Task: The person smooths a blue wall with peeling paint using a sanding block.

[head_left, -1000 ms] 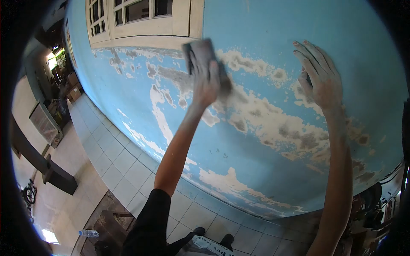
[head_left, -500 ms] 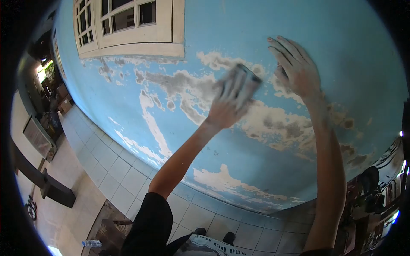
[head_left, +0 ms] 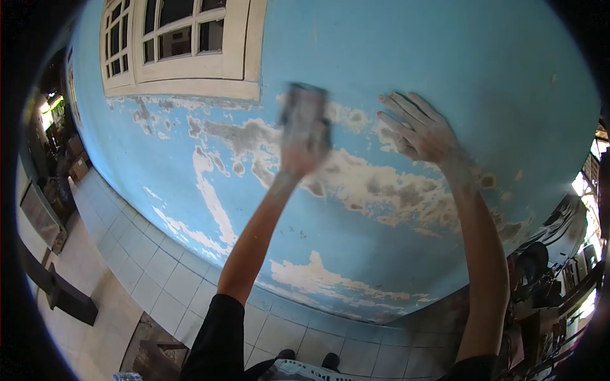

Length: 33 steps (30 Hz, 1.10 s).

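My left hand is smeared by motion and presses a dark rectangular piece of sandpaper to the blue wall, just right of the window's lower corner. Its fingers lie along the sandpaper. Dusty and bare, my right hand rests on the wall further right, fingers stretched out and slightly apart. Around and below both hands run bare white and grey patches where the blue paint is gone.
A cream window frame sits in the wall at upper left. Pale floor tiles run along the wall's foot. A plastic bottle shows at the bottom left, and cluttered items stand at right.
My left hand has swept left and slightly up across the wall with the sandpaper. The view has shifted somewhat; my right hand stays flat on the wall.
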{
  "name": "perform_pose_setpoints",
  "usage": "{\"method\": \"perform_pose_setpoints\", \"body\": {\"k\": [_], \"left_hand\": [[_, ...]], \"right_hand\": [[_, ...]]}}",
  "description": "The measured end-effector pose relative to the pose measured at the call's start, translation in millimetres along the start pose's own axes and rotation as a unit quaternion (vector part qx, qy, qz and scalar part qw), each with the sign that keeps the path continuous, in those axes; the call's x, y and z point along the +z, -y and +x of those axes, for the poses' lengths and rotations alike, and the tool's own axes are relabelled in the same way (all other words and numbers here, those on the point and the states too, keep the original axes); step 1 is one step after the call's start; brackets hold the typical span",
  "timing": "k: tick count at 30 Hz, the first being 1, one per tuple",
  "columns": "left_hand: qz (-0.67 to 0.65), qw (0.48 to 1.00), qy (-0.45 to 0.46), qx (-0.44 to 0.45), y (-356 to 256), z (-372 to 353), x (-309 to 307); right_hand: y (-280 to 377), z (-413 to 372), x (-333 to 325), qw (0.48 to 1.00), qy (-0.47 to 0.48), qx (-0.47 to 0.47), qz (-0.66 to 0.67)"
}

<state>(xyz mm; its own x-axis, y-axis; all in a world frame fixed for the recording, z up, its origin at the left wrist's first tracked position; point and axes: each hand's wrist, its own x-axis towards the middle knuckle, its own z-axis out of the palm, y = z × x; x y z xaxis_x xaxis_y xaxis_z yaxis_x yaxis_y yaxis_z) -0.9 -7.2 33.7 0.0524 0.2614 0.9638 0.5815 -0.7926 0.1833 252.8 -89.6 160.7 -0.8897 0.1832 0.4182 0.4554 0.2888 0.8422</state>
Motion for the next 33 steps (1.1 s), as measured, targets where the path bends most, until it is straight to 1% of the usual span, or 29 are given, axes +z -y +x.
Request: {"method": "perform_pose_setpoints", "body": {"k": [1,2,3,4,6,7,8,9,10,11,12,13,15,16,17,18,19,20,22,23,25,26,27,29,30,31,32,33], "left_hand": [[-0.039,0.992,0.014,-0.123,31.7,7.1,5.6],[-0.008,0.989,-0.031,-0.141,31.4,16.6,-0.9],[0.024,0.984,-0.075,-0.16,26.8,24.1,-6.9],[0.023,0.984,-0.076,-0.16,23.1,19.4,-2.6],[0.099,0.995,-0.032,0.007,8.8,-4.7,9.3],[0.175,0.979,0.012,0.108,4.3,-16.8,16.0],[0.172,0.964,0.091,0.179,6.3,-28.2,16.7],[0.166,0.94,0.168,0.247,4.4,-32.5,12.5],[0.167,0.94,0.165,0.246,7.9,-27.5,9.4],[0.119,0.971,0.115,0.174,14.0,-18.2,6.1],[0.07,0.99,0.065,0.1,18.5,-10.8,6.1],[0.07,0.99,0.066,0.099,21.6,-8.1,11.8],[0.158,0.985,-0.07,0.02,20.9,-4.1,26.9],[0.109,0.993,0.038,-0.032,-9.9,-7.6,20.4],[0.145,0.978,0.039,0.142,-17.2,-14.9,29.2],[0.136,0.975,0.075,0.157,-22.5,-22.4,30.2],[0.126,0.971,0.108,0.172,-26.6,-25.7,32.1],[0.123,0.971,0.106,0.173,-24.0,-19.9,34.4],[0.047,0.997,-0.008,0.06,-18.1,-3.1,35.7],[0.045,0.997,-0.006,0.063,-22.8,-3.0,39.3],[0.037,0.999,-0.01,0.0,-40.9,-3.4,37.8],[0.109,0.988,0.044,0.1,-40.6,-12.0,40.8],[0.109,0.988,0.045,0.101,-37.5,-12.2,38.7],[0.101,0.978,0.081,0.166,-19.6,-7.2,29.5],[0.122,0.986,0.004,0.116,-7.3,3.6,23.0],[0.188,0.962,-0.104,0.17,8.7,11.7,20.8],[0.152,0.982,-0.073,0.079,11.9,4.1,26.4],[0.116,0.992,-0.043,-0.011,-10.7,6.6,20.1]], "right_hand": [[-10.7,-4.6,-8.7,0.999,0.039,0.003,-0.008],[-19.4,-10.3,-17.1,0.997,0.079,0.008,-0.013],[-29.0,-15.9,-24.9,0.997,0.081,0.008,-0.014],[-38.9,-20.9,-32.1,0.995,0.093,0.012,-0.036],[-47.6,-26.8,-38.4,0.993,0.103,0.016,-0.056],[-48.9,-28.7,-39.7,0.993,0.109,0.0,-0.048],[-48.6,-30.5,-39.6,0.992,0.117,-0.017,-0.04],[-43.9,-30.9,-38.5,0.992,0.118,-0.017,-0.039],[-39.1,-30.0,-36.5,0.992,0.116,-0.001,-0.038],[-37.4,-28.6,-35.0,0.993,0.114,0.016,-0.037],[-38.1,-28.4,-34.2,0.993,0.114,0.014,-0.037],[-37.2,-29.7,-33.7,0.992,0.112,0.027,-0.044],[-34.5,-33.1,-30.7,0.992,0.111,0.045,-0.05],[-32.5,-34.3,-28.3,0.991,0.101,0.055,-0.068],[-28.8,-35.7,-26.4,0.99,0.092,0.065,-0.085],[-23.7,-36.6,-24.9,0.99,0.095,0.067,-0.085],[-18.5,-36.5,-23.0,0.989,0.079,0.089,-0.086],[-14.6,-36.7,-21.3,0.988,0.063,0.111,-0.087],[-8.3,-39.7,-16.9,0.987,0.05,0.121,-0.092],[-5.1,-40.7,-15.4,0.987,0.033,0.129,-0.092],[1.4,-40.9,-14.3,0.986,0.03,0.136,-0.087],[4.7,-41.0,-13.5,0.987,0.027,0.136,-0.08],[7.5,-42.6,-11.8,0.987,0.027,0.138,-0.08],[8.7,-46.9,-9.4,0.989,0.03,0.128,-0.068],[7.1,-46.8,-10.2,0.989,0.032,0.129,-0.071],[8.0,-46.0,-11.1,0.988,0.033,0.131,-0.069],[10.6,-45.4,-11.2,0.988,0.034,0.134,-0.064],[11.9,-45.3,-11.3,0.988,0.033,0.136,-0.062]]}}
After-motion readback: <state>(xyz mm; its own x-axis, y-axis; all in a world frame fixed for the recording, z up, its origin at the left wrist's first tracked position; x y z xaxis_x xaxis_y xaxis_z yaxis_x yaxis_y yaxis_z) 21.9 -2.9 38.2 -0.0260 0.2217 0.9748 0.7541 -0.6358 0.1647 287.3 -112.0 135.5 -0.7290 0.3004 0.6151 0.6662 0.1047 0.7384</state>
